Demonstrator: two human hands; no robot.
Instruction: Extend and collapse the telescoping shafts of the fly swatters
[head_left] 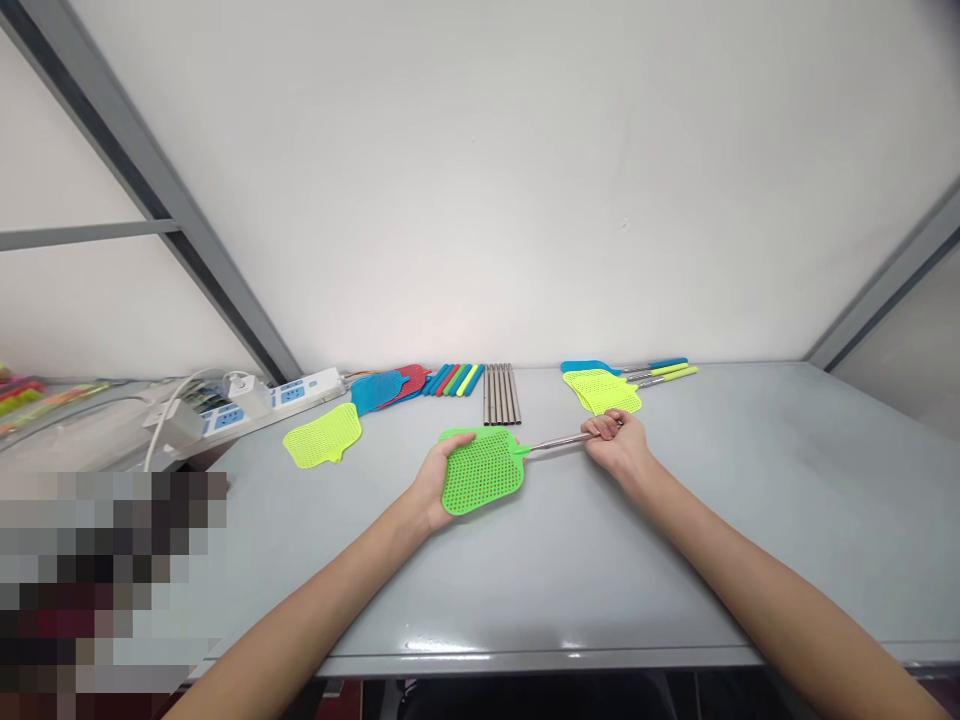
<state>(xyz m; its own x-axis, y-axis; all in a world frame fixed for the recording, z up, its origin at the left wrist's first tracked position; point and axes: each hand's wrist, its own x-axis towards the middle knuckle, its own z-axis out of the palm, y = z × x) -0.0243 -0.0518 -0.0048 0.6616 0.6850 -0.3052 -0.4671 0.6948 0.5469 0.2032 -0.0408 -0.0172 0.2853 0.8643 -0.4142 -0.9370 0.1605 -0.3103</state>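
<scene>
My left hand (433, 478) grips the head of a green fly swatter (482, 472), thumb on top and fingers underneath. From the head's neck a thin metal rod (559, 441) runs to the right. My right hand (615, 440) is closed around the far end of that rod; whatever grip it has there is hidden by the fingers. The swatter is held just above the grey table, in front of a row of metal tubes (501, 395). Beyond my right hand lie yellow swatters (600, 390) and a blue swatter (589, 367), with rods and coloured handles attached.
Left of the tubes are several coloured handles (455, 380), then blue swatter heads (377, 390) and a red one (414, 378). A loose yellow head (322, 437) lies nearer. White power strips (262, 405) with cables line the table's left edge. A wall stands behind.
</scene>
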